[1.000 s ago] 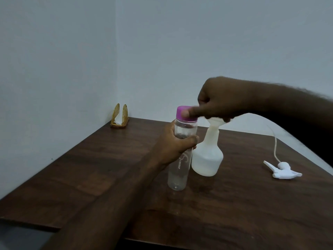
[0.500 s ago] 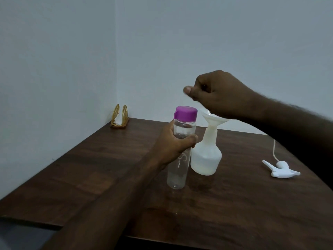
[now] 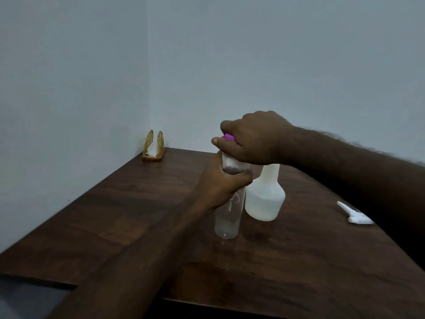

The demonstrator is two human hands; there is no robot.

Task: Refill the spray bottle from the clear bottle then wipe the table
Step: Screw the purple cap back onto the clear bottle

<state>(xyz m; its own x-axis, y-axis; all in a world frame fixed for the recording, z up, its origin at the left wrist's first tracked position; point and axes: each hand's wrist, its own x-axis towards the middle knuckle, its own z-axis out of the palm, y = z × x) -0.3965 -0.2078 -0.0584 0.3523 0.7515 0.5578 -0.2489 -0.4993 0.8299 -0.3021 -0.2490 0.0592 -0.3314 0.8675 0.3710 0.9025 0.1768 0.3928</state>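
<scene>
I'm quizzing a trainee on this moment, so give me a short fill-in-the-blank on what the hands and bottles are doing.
1. The right hand grips the ____ cap of the clear bottle.
2. The left hand holds the clear bottle, which stands ____ on the table.
3. The spray bottle stands with its ____ head lying apart on the table.

Missing words: purple; upright; sprayer
</scene>
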